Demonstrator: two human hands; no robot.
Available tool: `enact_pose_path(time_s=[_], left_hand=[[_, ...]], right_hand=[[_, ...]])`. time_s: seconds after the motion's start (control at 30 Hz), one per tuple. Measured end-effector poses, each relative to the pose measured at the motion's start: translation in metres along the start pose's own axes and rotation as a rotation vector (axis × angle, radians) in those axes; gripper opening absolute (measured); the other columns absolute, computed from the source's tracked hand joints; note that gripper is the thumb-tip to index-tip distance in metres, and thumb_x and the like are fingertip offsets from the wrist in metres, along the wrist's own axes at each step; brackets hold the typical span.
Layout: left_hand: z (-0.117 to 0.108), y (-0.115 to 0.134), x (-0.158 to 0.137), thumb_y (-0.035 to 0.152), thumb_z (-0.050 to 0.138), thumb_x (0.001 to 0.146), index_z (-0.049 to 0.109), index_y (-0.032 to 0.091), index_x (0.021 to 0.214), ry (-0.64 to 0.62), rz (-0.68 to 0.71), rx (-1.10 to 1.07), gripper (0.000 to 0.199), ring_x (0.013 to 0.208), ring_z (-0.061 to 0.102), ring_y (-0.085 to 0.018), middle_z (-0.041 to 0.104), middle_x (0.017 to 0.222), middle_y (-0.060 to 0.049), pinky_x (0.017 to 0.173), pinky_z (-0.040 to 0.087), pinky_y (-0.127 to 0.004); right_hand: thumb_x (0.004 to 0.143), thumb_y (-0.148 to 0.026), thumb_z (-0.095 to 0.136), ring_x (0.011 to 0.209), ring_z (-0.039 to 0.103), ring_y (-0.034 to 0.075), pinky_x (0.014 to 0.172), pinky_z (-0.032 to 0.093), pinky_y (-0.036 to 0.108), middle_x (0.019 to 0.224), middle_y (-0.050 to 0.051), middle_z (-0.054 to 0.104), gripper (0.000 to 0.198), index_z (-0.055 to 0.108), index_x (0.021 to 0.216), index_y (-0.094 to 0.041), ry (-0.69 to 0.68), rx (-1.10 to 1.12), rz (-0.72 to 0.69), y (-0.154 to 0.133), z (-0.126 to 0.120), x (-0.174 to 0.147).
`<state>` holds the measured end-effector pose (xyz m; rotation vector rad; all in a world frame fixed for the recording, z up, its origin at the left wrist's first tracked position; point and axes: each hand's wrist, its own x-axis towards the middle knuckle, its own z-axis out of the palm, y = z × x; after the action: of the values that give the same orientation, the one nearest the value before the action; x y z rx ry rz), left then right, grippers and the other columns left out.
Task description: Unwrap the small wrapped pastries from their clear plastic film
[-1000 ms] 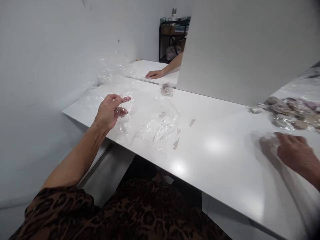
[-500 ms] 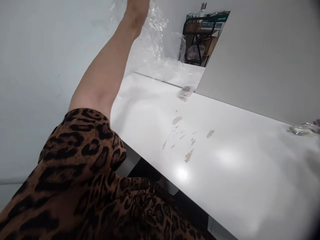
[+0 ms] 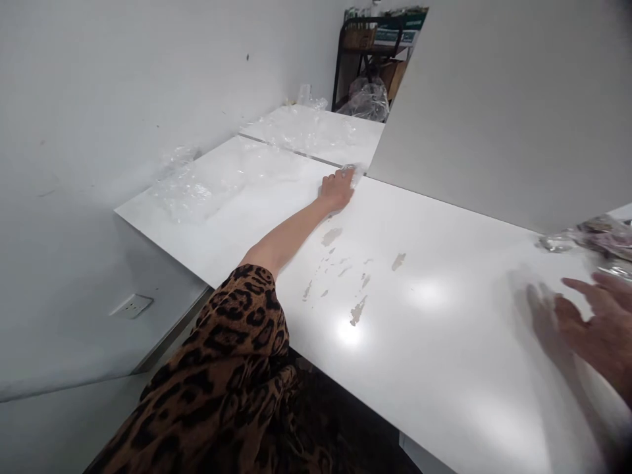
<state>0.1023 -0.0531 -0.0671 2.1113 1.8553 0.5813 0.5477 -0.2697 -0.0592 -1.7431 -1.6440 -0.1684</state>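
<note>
1. The person's left hand [image 3: 338,189] reaches across the glossy white rectangular table [image 3: 444,349] to its far side, the arm stretched out from a brown-and-black leopard-print sleeve [image 3: 241,322].
2. Its fingers bend over a small, crinkled packet of clear plastic [image 3: 352,172] and touch it; whether they are gripping it, one cannot tell, since the hand hides much of it.
3. The packet is at the table's far edge, just beside the lower left corner of the upright plain grey panel [image 3: 494,105].
4. The person's right hand [image 3: 600,319] is at the right edge of the view, slightly blurred, its fingers open and spread, with nothing visible between them.
5. Just beyond that hand lies a heap of shiny clear plastic packets with brownish and purplish contents [image 3: 609,237], partly cut off by the view.
6. A loose, wrinkled sheet of clear plastic film [image 3: 197,191] spreads over the table's left end, near the pale wall [image 3: 123,85].
7. Irregular beige worn patches [image 3: 359,311] mark the tabletop between the two hands.
8. A black metal rack [image 3: 340,66] with boxes stands behind, left of the panel.
</note>
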Motion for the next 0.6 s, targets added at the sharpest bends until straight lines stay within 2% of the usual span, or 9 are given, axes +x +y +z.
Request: enact_pose_path(time_s=[0.03, 0.1, 0.2, 0.27, 0.33, 0.4, 0.47, 0.53, 0.6], left_hand=[[0.003, 0.000, 0.001, 0.025, 0.055, 0.101, 0.044, 0.014, 0.156, 0.037, -0.021, -0.043, 0.057, 0.144, 0.047, -0.039, 0.047, 0.155, -0.025, 0.122, 0.027, -0.054], [0.002, 0.004, -0.003, 0.020, 0.046, 0.103, 0.051, 0.015, 0.147, 0.083, -0.041, -0.173, 0.044, 0.135, 0.056, -0.034, 0.057, 0.145, -0.022, 0.116, 0.036, -0.047], [-0.007, 0.016, -0.031, 0.027, 0.047, 0.105, 0.059, 0.016, 0.121, -0.007, -0.063, -0.586, 0.022, 0.102, 0.071, -0.024, 0.070, 0.111, -0.014, 0.090, 0.051, -0.035], [-0.013, 0.027, -0.065, 0.031, 0.052, 0.104, 0.056, 0.018, 0.101, -0.151, -0.099, -0.893, 0.015, 0.078, 0.072, -0.018, 0.068, 0.084, -0.006, 0.071, 0.049, -0.029], [-0.018, 0.037, -0.105, 0.033, 0.057, 0.103, 0.051, 0.018, 0.090, -0.302, -0.120, -1.072, 0.021, 0.064, 0.068, -0.015, 0.063, 0.070, -0.002, 0.063, 0.046, -0.026], [-0.024, 0.046, -0.143, 0.036, 0.060, 0.102, 0.049, 0.018, 0.084, -0.424, -0.106, -1.123, 0.027, 0.058, 0.066, -0.013, 0.061, 0.064, -0.001, 0.060, 0.045, -0.026], [-0.030, 0.051, -0.172, 0.040, 0.062, 0.102, 0.049, 0.018, 0.080, -0.513, -0.083, -1.106, 0.034, 0.053, 0.063, -0.012, 0.060, 0.062, -0.001, 0.058, 0.043, -0.026], [-0.035, 0.052, -0.191, 0.044, 0.065, 0.100, 0.050, 0.017, 0.078, -0.552, -0.060, -1.095, 0.038, 0.051, 0.060, -0.010, 0.058, 0.061, -0.001, 0.055, 0.041, -0.025], [-0.038, 0.050, -0.201, 0.045, 0.068, 0.098, 0.052, 0.016, 0.081, -0.551, -0.049, -1.112, 0.037, 0.050, 0.057, -0.008, 0.059, 0.065, 0.000, 0.055, 0.041, -0.024]], right_hand=[[0.084, -0.072, 0.054, 0.118, 0.067, 0.045, 0.069, 0.047, 0.060, 0.129, 0.031, 0.064, 0.045, 0.080, 0.108, -0.045, -0.027, 0.015, -0.053, 0.006, 0.010, -0.006], [0.084, -0.070, 0.057, 0.105, 0.072, 0.041, 0.064, 0.050, 0.056, 0.136, 0.024, 0.065, 0.041, 0.076, 0.113, -0.047, -0.036, 0.043, -0.056, 0.009, 0.022, -0.020], [0.082, -0.066, 0.067, 0.083, 0.074, 0.033, 0.059, 0.055, 0.051, 0.136, 0.015, 0.068, 0.037, 0.074, 0.109, -0.042, -0.103, 0.173, 0.091, -0.019, 0.025, -0.036], [0.083, -0.068, 0.068, 0.092, 0.075, 0.033, 0.070, 0.061, 0.053, 0.133, 0.013, 0.069, 0.043, 0.072, 0.112, -0.036, -0.159, 0.318, 0.134, -0.054, 0.026, -0.040], [0.086, -0.069, 0.067, 0.116, 0.069, 0.035, 0.086, 0.062, 0.054, 0.138, 0.015, 0.065, 0.053, 0.068, 0.124, -0.032, -0.178, 0.418, 0.033, -0.091, 0.030, -0.042], [0.088, -0.070, 0.066, 0.135, 0.057, 0.036, 0.100, 0.057, 0.057, 0.148, 0.017, 0.058, 0.066, 0.060, 0.138, -0.027, -0.227, 0.438, -0.157, -0.123, 0.037, -0.045], [0.087, -0.072, 0.066, 0.139, 0.052, 0.038, 0.106, 0.052, 0.060, 0.149, 0.017, 0.057, 0.072, 0.059, 0.141, -0.025, -0.276, 0.445, -0.276, -0.149, 0.043, -0.050], [0.090, -0.073, 0.062, 0.127, 0.061, 0.035, 0.102, 0.055, 0.058, 0.134, 0.015, 0.067, 0.061, 0.066, 0.127, -0.026, -0.330, 0.505, -0.272, -0.169, 0.046, -0.058], [0.092, -0.073, 0.059, 0.100, 0.069, 0.028, 0.087, 0.060, 0.049, 0.107, 0.011, 0.074, 0.050, 0.070, 0.104, -0.025, -0.367, 0.647, -0.146, -0.183, 0.045, -0.065]])
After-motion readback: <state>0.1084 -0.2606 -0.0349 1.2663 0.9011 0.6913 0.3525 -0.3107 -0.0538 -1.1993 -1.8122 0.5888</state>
